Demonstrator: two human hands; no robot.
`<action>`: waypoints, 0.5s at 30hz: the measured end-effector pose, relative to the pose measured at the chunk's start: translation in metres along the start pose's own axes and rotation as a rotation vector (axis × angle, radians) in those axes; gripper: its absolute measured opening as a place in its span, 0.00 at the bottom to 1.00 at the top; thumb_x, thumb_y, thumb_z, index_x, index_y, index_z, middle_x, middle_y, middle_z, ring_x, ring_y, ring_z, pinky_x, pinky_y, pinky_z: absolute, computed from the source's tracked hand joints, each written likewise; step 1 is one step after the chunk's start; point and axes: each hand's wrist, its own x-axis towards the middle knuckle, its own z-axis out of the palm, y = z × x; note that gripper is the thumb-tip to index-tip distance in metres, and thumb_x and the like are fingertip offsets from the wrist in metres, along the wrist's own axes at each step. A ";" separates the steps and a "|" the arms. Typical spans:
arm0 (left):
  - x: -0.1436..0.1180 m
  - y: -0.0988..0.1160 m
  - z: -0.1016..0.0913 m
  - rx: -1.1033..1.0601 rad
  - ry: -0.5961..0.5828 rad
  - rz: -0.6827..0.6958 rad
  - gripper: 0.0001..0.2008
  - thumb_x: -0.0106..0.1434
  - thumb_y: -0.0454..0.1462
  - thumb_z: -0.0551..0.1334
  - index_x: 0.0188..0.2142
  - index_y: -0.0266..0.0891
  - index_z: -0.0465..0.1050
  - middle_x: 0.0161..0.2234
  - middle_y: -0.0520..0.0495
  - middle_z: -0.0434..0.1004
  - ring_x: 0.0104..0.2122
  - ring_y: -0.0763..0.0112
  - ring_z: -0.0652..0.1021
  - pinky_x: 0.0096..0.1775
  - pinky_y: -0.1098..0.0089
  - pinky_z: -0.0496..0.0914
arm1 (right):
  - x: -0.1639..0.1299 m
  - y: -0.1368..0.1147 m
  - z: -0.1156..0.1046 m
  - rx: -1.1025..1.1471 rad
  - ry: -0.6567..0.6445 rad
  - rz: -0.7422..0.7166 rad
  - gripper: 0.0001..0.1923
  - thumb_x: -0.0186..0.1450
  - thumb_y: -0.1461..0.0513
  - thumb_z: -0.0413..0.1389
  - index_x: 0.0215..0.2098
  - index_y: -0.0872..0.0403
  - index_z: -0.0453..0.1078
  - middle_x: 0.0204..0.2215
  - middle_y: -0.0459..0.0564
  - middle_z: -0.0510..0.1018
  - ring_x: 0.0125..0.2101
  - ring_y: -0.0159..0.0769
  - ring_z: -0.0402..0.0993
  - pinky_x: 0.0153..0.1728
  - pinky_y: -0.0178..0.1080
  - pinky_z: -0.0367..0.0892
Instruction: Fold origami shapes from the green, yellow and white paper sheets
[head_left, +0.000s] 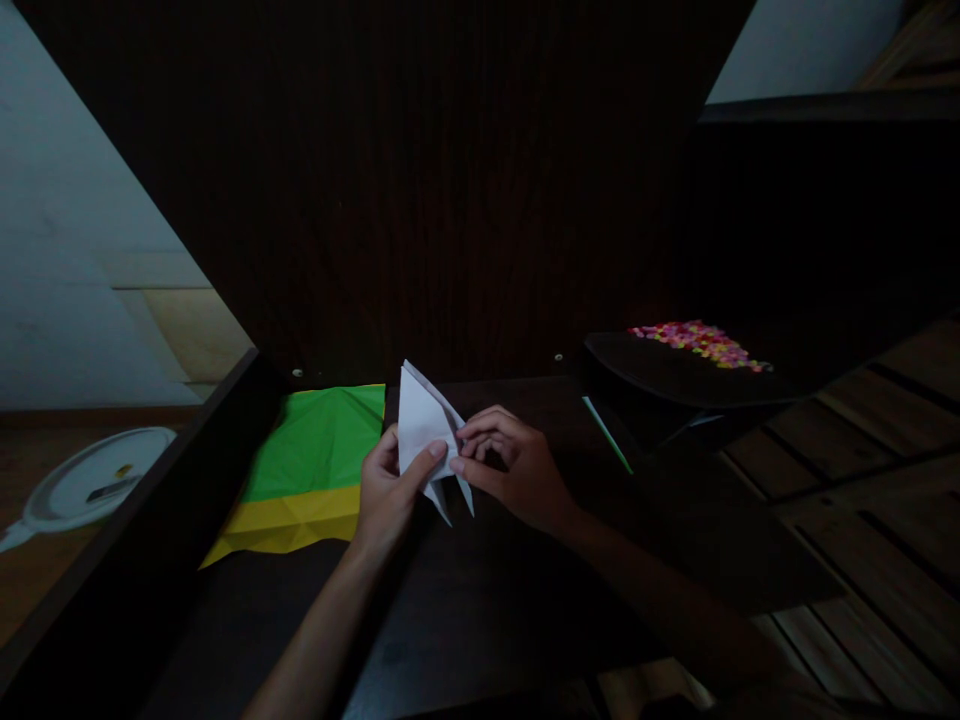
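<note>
A piece of folded white paper stands up between my two hands above the dark surface, its tip pointing up and two narrow points hanging below. My left hand grips its left side, with the thumb pressed flat on the front and the fingers behind. On the right edge, the thumb and fingertips of my right hand pinch the paper. A creased green and yellow sheet lies just left of my left hand.
A thin white and green strip lies to the right. Small pink and yellow pieces are heaped on a dark rounded shelf. A raised dark panel stands behind, and a low side wall runs along the left. A white lid is beyond it.
</note>
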 end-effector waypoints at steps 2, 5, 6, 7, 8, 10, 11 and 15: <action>-0.001 0.002 0.002 0.047 0.004 0.032 0.16 0.51 0.42 0.74 0.36 0.37 0.77 0.30 0.51 0.78 0.28 0.73 0.75 0.29 0.75 0.69 | 0.000 0.001 0.001 -0.026 -0.006 -0.015 0.11 0.54 0.64 0.65 0.36 0.52 0.71 0.35 0.47 0.75 0.30 0.32 0.73 0.32 0.38 0.71; -0.002 0.006 0.005 0.099 -0.023 0.085 0.15 0.52 0.43 0.73 0.35 0.37 0.78 0.31 0.49 0.79 0.29 0.70 0.75 0.30 0.74 0.69 | 0.001 0.003 0.001 -0.018 -0.006 0.015 0.14 0.54 0.63 0.65 0.38 0.52 0.70 0.33 0.47 0.75 0.32 0.33 0.73 0.33 0.38 0.71; -0.002 0.007 0.005 0.114 -0.034 0.101 0.15 0.52 0.43 0.73 0.35 0.37 0.78 0.32 0.49 0.79 0.30 0.70 0.75 0.31 0.73 0.70 | 0.002 0.003 0.001 -0.009 -0.008 0.028 0.14 0.54 0.63 0.65 0.38 0.52 0.70 0.33 0.46 0.76 0.32 0.34 0.73 0.33 0.38 0.71; -0.002 0.007 0.005 0.128 -0.040 0.115 0.14 0.52 0.43 0.73 0.35 0.37 0.78 0.32 0.48 0.79 0.30 0.69 0.75 0.31 0.73 0.70 | 0.002 0.004 0.001 -0.002 -0.010 0.037 0.14 0.54 0.63 0.65 0.38 0.52 0.70 0.32 0.46 0.76 0.32 0.33 0.73 0.32 0.38 0.71; -0.002 0.008 0.004 0.142 -0.041 0.126 0.14 0.52 0.43 0.73 0.34 0.37 0.78 0.33 0.48 0.79 0.31 0.69 0.75 0.32 0.73 0.70 | 0.003 0.005 0.000 0.001 -0.009 0.043 0.14 0.54 0.62 0.65 0.38 0.52 0.70 0.31 0.46 0.75 0.31 0.33 0.73 0.32 0.37 0.70; -0.001 0.009 0.003 0.166 -0.030 0.137 0.13 0.52 0.42 0.73 0.32 0.37 0.77 0.32 0.48 0.79 0.31 0.69 0.75 0.32 0.73 0.70 | 0.003 0.005 0.000 -0.014 0.011 0.036 0.13 0.54 0.63 0.66 0.36 0.53 0.70 0.30 0.45 0.75 0.29 0.32 0.71 0.30 0.37 0.69; -0.001 0.009 0.003 0.175 -0.022 0.137 0.12 0.52 0.42 0.73 0.31 0.37 0.77 0.32 0.48 0.78 0.31 0.69 0.75 0.32 0.73 0.69 | 0.004 0.006 0.000 -0.029 0.028 0.029 0.13 0.53 0.63 0.66 0.35 0.52 0.69 0.29 0.44 0.74 0.28 0.31 0.71 0.29 0.36 0.68; -0.002 0.010 0.003 0.193 0.001 0.138 0.12 0.51 0.43 0.73 0.28 0.38 0.76 0.30 0.49 0.77 0.30 0.69 0.74 0.32 0.73 0.68 | 0.005 0.006 -0.001 -0.106 0.082 0.015 0.10 0.55 0.62 0.65 0.30 0.52 0.68 0.24 0.42 0.73 0.25 0.31 0.68 0.26 0.36 0.65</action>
